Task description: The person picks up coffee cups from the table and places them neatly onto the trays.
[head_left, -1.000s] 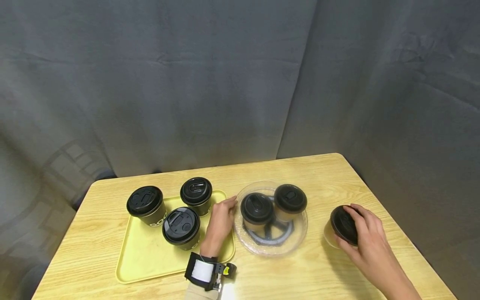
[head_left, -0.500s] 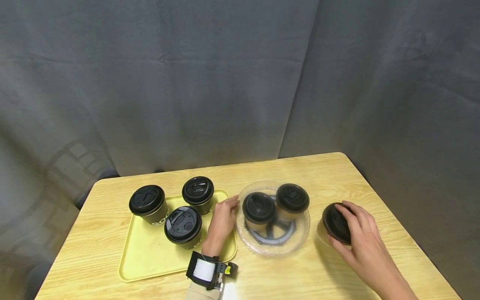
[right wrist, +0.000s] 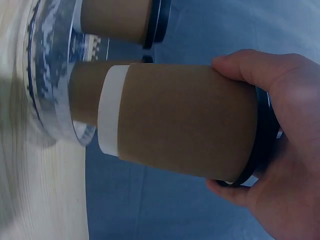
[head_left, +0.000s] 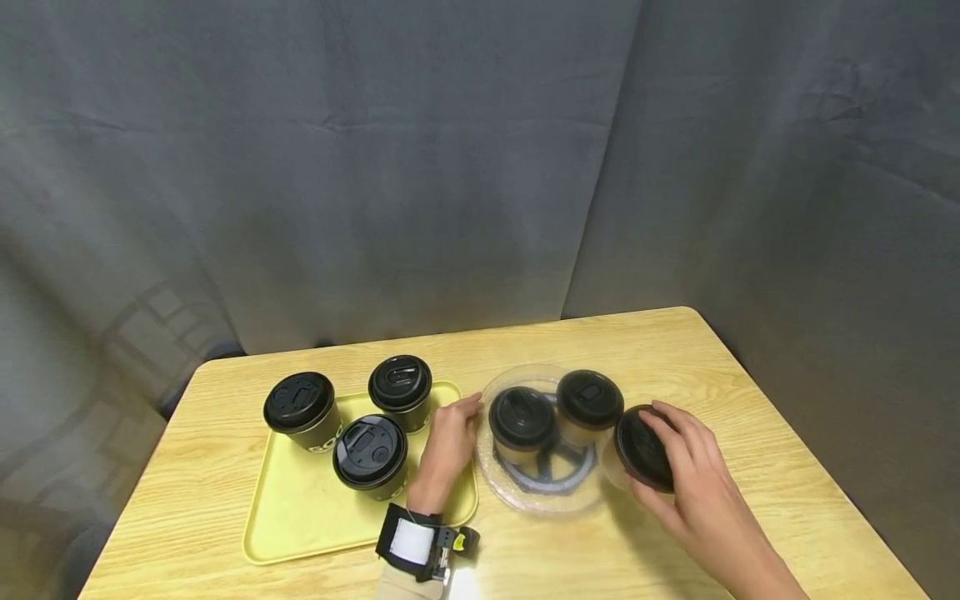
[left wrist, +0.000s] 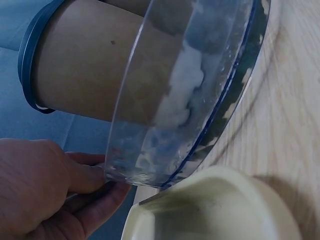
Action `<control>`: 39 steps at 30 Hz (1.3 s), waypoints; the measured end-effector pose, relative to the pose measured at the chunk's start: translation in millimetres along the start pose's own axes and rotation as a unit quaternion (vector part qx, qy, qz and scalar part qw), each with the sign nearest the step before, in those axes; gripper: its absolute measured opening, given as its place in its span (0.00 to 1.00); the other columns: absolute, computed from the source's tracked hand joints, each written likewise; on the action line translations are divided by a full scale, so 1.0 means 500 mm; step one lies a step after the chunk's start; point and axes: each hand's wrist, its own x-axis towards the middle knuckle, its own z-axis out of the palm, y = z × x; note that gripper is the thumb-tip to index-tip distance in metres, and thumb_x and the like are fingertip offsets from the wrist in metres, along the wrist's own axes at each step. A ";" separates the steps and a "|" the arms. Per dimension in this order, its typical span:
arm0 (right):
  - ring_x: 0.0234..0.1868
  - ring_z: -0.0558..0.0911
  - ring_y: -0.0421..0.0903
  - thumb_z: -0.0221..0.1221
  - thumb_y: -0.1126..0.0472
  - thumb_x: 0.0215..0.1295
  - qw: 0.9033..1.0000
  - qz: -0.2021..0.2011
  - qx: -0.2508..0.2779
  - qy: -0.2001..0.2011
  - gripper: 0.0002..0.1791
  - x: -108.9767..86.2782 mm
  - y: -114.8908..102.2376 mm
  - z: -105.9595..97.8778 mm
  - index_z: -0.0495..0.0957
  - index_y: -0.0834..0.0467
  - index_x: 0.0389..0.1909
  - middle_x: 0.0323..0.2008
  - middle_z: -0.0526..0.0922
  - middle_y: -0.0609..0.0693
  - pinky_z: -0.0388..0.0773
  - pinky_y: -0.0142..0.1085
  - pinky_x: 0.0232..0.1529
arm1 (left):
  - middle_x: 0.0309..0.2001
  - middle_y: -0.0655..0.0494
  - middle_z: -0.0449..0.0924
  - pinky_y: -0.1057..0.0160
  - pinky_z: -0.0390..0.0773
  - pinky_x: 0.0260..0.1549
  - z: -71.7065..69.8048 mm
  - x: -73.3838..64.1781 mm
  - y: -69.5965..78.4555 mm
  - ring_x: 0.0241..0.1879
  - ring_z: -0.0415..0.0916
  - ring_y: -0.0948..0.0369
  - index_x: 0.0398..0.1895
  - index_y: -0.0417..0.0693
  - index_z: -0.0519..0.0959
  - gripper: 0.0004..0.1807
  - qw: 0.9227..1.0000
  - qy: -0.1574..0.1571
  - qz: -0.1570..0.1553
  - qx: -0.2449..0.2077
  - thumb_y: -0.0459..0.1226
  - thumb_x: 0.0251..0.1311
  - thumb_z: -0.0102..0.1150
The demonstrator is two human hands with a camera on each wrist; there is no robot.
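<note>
My right hand (head_left: 693, 479) grips a lidded paper coffee cup (right wrist: 185, 120) from above, with fingers and thumb around its black lid. The cup has a brown sleeve and a white base, and in the right wrist view it is raised above the table beside the clear round plastic tray (head_left: 506, 492). Two similar brown cups stand in that tray, one at left (head_left: 522, 417) and one at back right (head_left: 590, 400). At the tray's left side, my left hand (head_left: 447, 446) pinches its rim, fingertips on the clear wall (left wrist: 145, 160).
A yellow tray (head_left: 288, 529) lies left of the clear one, its right edge under my left forearm. Three black cups with black lids, at left (head_left: 300, 404), back (head_left: 400, 385) and front (head_left: 371, 454), stand on it. Grey curtains (head_left: 420, 167) hang behind the wooden table (head_left: 757, 433).
My right hand has carried its cup leftward from the table's right side to the clear tray's right edge. The left hand stays at the tray's rim.
</note>
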 end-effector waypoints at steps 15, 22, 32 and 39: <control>0.62 0.68 0.57 0.45 0.34 0.69 0.999 -0.019 0.014 -0.026 0.40 0.012 -0.036 0.048 0.69 0.65 0.64 0.63 0.70 0.64 0.44 0.18 0.72 | 0.49 0.45 0.85 0.55 0.81 0.51 0.003 0.000 -0.001 0.49 0.84 0.49 0.40 0.35 0.85 0.10 1.000 0.005 -0.003 0.002 0.23 0.58 0.58; 0.64 0.68 0.59 0.45 0.33 0.68 0.999 -0.018 0.021 -0.039 0.41 0.008 -0.041 0.074 0.69 0.65 0.62 0.64 0.69 0.64 0.43 0.20 0.73 | 0.49 0.45 0.85 0.55 0.81 0.51 0.003 0.000 -0.001 0.49 0.84 0.49 0.39 0.35 0.85 0.09 1.000 0.008 -0.001 0.001 0.23 0.58 0.58; 0.65 0.69 0.58 0.66 0.42 0.52 0.998 -0.011 0.006 -0.060 0.41 0.001 -0.043 0.096 0.70 0.63 0.62 0.65 0.69 0.62 0.53 0.29 0.75 | 0.50 0.45 0.85 0.56 0.81 0.51 0.004 0.001 0.000 0.50 0.84 0.49 0.40 0.35 0.85 0.10 1.000 -0.001 -0.014 0.000 0.23 0.59 0.58; 0.63 0.70 0.57 0.72 0.48 0.43 0.997 -0.013 -0.004 -0.069 0.41 0.002 -0.038 0.107 0.72 0.62 0.60 0.63 0.71 0.60 0.71 0.55 0.61 | 0.50 0.45 0.85 0.55 0.81 0.51 0.004 0.001 -0.002 0.50 0.83 0.49 0.40 0.34 0.85 0.10 1.000 -0.003 -0.015 -0.005 0.23 0.59 0.58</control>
